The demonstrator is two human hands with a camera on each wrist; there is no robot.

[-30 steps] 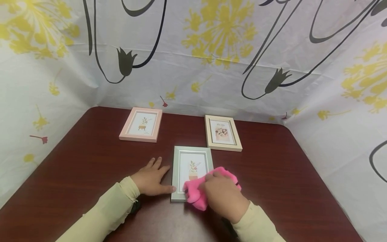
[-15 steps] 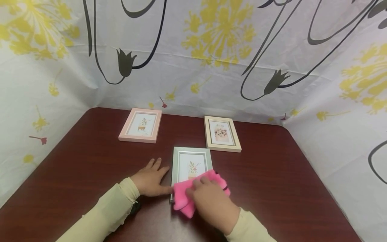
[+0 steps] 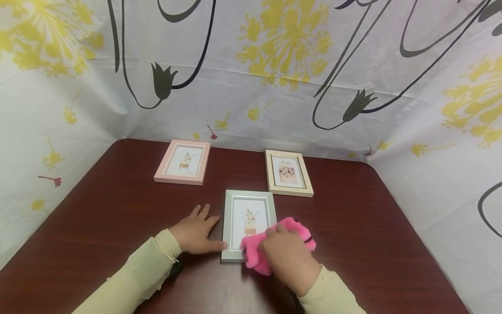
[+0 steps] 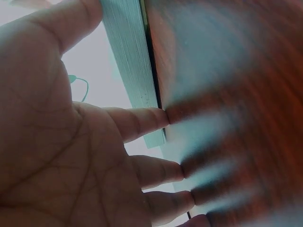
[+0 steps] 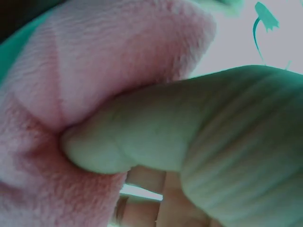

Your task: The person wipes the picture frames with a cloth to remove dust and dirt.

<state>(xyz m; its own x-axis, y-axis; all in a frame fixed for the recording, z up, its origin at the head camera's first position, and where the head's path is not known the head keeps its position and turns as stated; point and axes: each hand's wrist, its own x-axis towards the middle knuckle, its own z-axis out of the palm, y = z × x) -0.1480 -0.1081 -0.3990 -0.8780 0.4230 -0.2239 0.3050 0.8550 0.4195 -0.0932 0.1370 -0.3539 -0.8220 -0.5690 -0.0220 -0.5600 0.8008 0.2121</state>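
A pale green picture frame (image 3: 228, 226) with a potted-plant print lies flat on the dark red-brown table. My left hand (image 3: 198, 233) is spread at its left side, the thumb on the frame's lower left edge and the fingertips on the wood. In the left wrist view, the fingers (image 4: 142, 122) stretch out straight beside the frame's side edge (image 4: 128, 52). Over the frame's lower right corner, my right hand (image 3: 290, 257) grips a folded pink cloth (image 3: 255, 253), which covers that corner. The right wrist view shows the thumb pressed into the fuzzy cloth (image 5: 94, 56).
Farther back lie a pink picture frame (image 3: 167, 161) on the left and a cream picture frame (image 3: 291, 191) on the right, close to the green one's far corner. A flower-printed white sheet (image 3: 235, 78) surrounds the table (image 3: 353, 226) at the back and sides.
My right hand slid the cloth left across the green frame's lower part, then back right to its lower right corner. The left hand has stayed in place.
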